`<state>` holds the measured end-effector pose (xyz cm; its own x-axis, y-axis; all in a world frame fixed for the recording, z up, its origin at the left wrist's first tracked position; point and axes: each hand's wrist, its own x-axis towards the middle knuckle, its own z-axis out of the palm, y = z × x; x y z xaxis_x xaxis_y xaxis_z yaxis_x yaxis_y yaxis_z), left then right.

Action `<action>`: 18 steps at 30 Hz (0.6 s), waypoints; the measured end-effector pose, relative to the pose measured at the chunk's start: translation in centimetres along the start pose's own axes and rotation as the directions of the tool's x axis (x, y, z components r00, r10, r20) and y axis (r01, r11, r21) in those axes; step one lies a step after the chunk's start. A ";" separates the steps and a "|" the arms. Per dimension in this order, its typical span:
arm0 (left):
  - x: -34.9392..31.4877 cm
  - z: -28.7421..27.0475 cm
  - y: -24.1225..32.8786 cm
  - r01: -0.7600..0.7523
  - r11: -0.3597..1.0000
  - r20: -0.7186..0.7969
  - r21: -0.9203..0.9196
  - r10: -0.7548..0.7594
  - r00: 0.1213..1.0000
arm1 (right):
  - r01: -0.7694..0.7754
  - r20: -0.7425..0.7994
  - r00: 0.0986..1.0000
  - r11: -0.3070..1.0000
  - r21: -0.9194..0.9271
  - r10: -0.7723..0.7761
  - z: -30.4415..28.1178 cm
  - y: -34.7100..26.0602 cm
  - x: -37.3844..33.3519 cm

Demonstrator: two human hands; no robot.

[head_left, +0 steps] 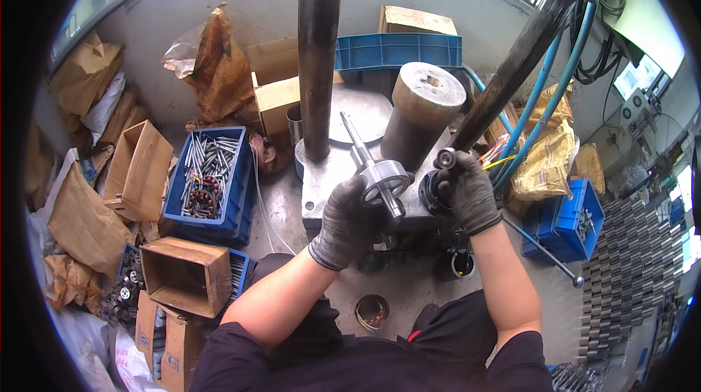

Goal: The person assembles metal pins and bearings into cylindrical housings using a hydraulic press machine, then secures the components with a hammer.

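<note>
My left hand (345, 223), in a dark grey glove, is closed around a metal rotor shaft (385, 177). The shaft is tilted, its thin end pointing up and away and its short end toward me, with a wide silver ring around it. Between the fingertips of my gloved right hand (471, 195) is a small dark ring (445, 158) with a lighter centre. Just below and left of that hand, a black round fitting (432, 191) sits at the edge of the press base (325, 195), partly hidden by my fingers. The shaft and the ring are apart.
Two steel columns (319, 63) and a thick metal cylinder (423, 111) rise from the base. A blue crate of metal shafts (239, 166) stands left, near cardboard boxes (190, 250). At right are blue hoses (549, 93), a ball-ended lever (555, 264) and blue bins (558, 235).
</note>
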<state>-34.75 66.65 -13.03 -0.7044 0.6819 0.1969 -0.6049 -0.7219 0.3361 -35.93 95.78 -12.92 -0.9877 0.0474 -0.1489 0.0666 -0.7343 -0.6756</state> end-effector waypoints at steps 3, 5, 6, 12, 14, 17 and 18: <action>0.3 -0.6 -0.3 -0.006 1.000 0.011 0.027 0.006 1.000 | 0.251 0.170 0.919 0.197 -0.948 -0.355 -1.0 6.6 -2.2; 0.0 0.1 -0.2 0.018 0.996 0.001 0.086 -0.018 1.000 | 0.376 0.505 0.805 -0.390 -0.841 -0.313 -2.8 10.2 -2.3; 0.1 -0.2 -0.5 -0.035 0.986 -0.046 0.163 0.043 0.998 | 0.368 0.541 0.815 -0.535 -0.760 -0.207 -2.7 10.9 -2.6; 1.9 -0.6 -1.8 -0.288 0.704 0.023 0.649 0.359 0.933 | 0.353 0.501 0.834 -0.473 -0.807 -0.231 0.0 8.4 -5.0; 3.3 0.3 -2.1 -0.323 0.505 0.083 0.801 0.439 0.894 | 0.475 0.548 0.822 -0.348 -0.808 -0.152 -0.2 6.7 -7.2; 7.4 1.0 -0.8 -0.465 0.187 0.326 0.865 0.494 0.806 | 0.550 0.605 0.788 -0.314 -0.774 -0.111 -0.1 4.8 -9.6; 9.3 2.4 -0.1 -0.504 0.050 0.425 0.862 0.471 0.773 | 0.550 0.594 0.802 -0.316 -0.773 -0.059 0.1 4.0 -10.5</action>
<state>-40.30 73.36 -9.03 -0.6717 0.2371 0.7018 0.6451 -0.2784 0.7116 -25.32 92.32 -14.02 -0.8802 -0.3214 0.3493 -0.4548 0.7815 -0.4272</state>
